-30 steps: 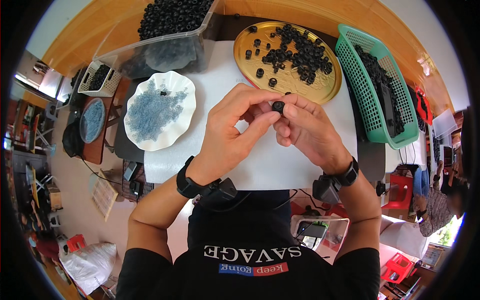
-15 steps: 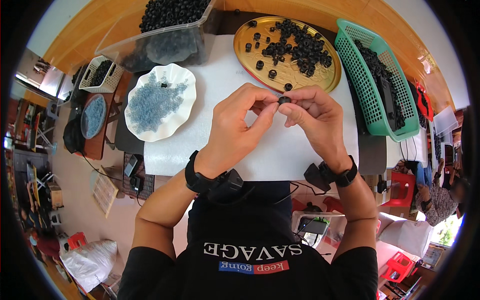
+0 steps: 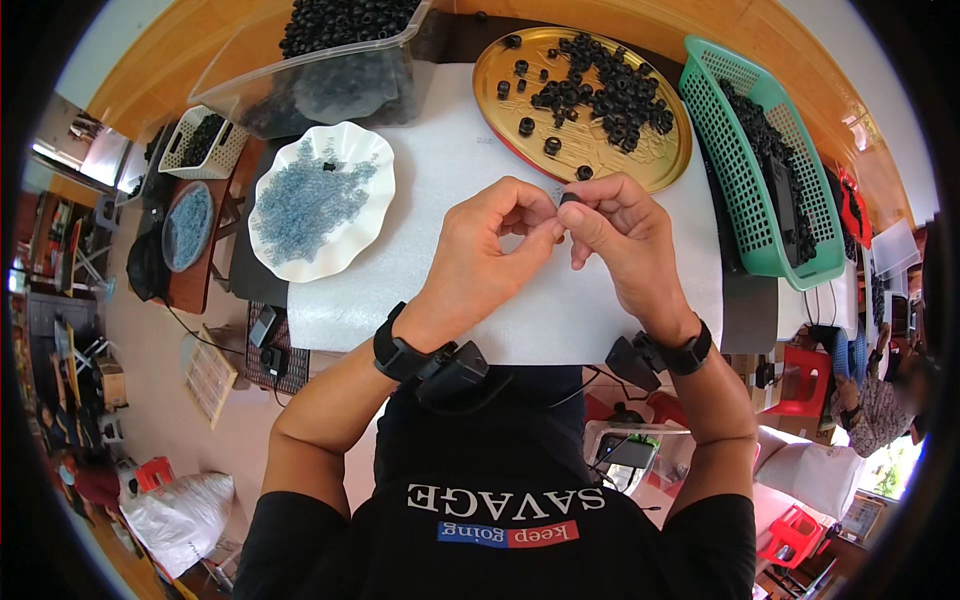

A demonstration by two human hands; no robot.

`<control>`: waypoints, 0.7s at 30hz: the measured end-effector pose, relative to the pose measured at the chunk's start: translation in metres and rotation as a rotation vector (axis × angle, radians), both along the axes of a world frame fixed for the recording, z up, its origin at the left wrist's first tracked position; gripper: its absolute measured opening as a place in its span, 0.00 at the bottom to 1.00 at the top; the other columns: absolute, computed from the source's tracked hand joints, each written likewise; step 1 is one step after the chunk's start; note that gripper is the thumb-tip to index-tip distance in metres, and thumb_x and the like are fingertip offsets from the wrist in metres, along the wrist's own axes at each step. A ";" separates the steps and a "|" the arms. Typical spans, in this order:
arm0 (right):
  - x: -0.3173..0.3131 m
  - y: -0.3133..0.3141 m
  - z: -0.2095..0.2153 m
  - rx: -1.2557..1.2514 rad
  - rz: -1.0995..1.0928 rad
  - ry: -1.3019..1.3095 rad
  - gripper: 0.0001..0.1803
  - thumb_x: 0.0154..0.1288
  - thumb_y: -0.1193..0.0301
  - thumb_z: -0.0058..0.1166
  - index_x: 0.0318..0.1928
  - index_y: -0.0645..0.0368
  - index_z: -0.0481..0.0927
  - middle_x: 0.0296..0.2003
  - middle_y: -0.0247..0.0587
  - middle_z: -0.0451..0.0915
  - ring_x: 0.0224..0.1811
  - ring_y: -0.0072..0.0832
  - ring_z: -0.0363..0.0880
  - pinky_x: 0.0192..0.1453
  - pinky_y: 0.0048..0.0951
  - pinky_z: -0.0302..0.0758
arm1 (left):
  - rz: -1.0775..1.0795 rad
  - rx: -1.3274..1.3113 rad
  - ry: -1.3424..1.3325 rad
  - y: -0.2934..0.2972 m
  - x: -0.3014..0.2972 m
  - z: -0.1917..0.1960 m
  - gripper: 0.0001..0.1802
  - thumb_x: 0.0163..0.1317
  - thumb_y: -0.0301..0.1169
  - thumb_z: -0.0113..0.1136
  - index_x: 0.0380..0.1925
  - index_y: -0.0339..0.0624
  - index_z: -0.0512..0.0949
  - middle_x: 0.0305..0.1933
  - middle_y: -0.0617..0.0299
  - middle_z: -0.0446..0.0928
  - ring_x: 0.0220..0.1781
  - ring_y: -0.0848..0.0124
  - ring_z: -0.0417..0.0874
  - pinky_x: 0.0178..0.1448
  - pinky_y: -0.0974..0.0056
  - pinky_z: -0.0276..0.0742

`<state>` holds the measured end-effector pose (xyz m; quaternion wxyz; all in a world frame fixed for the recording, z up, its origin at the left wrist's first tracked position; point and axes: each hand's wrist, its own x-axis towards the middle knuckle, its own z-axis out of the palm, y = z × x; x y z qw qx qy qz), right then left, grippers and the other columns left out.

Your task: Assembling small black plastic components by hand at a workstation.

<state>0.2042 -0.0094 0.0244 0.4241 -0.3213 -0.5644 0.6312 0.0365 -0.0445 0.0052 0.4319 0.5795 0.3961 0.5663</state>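
Note:
Both hands meet over the white sheet (image 3: 440, 305), just in front of the gold oval tray. My right hand (image 3: 630, 235) pinches a small round black plastic part (image 3: 569, 198) between thumb and index finger. Its lower side is hidden by the thumb. Beside it, my left hand (image 3: 492, 250) has thumb and fingers pressed together, the tips almost touching the right thumb. Whatever the left fingers hold, if anything, cannot be made out. Many similar black parts (image 3: 625, 105) lie loose on the gold tray (image 3: 490, 85).
At left, a white scalloped plate (image 3: 370, 215) bears small bluish clear pieces (image 3: 310, 205). Behind it stands a clear bin (image 3: 395, 85) of black parts. A green perforated basket (image 3: 725, 180) with black parts and a dark flat device (image 3: 779, 205) stands at right.
The black part has shifted slightly and sits more in my right fingers. My left fingertips have dropped a little below it. The view has shifted slightly.

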 end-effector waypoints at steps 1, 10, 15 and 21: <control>-0.001 0.000 0.000 -0.001 0.000 0.000 0.12 0.65 0.74 0.58 0.45 0.66 0.74 0.32 0.42 0.82 0.32 0.22 0.79 0.30 0.19 0.74 | -0.002 -0.026 -0.037 0.000 0.000 0.001 0.05 0.59 0.21 0.59 0.35 0.33 0.74 0.32 0.61 0.79 0.35 0.76 0.80 0.43 0.70 0.79; 0.002 0.008 0.002 0.028 0.011 -0.003 0.11 0.63 0.74 0.60 0.42 0.65 0.74 0.34 0.42 0.82 0.35 0.23 0.81 0.32 0.20 0.76 | -0.035 -0.066 -0.051 0.008 -0.005 0.002 0.05 0.60 0.22 0.58 0.34 0.33 0.74 0.32 0.63 0.78 0.34 0.79 0.79 0.41 0.72 0.77; 0.001 0.012 0.000 0.069 0.032 0.025 0.11 0.61 0.77 0.61 0.41 0.65 0.74 0.35 0.42 0.81 0.34 0.23 0.80 0.33 0.21 0.77 | -0.071 -0.097 -0.052 0.012 -0.008 0.006 0.05 0.60 0.23 0.59 0.33 0.34 0.73 0.31 0.65 0.76 0.32 0.80 0.77 0.40 0.72 0.75; -0.002 0.014 -0.003 0.063 0.021 0.005 0.11 0.62 0.77 0.61 0.42 0.65 0.75 0.35 0.40 0.81 0.32 0.20 0.79 0.33 0.20 0.76 | -0.064 -0.128 -0.052 0.014 -0.008 0.004 0.06 0.58 0.23 0.60 0.32 0.35 0.72 0.30 0.67 0.75 0.32 0.80 0.76 0.38 0.73 0.74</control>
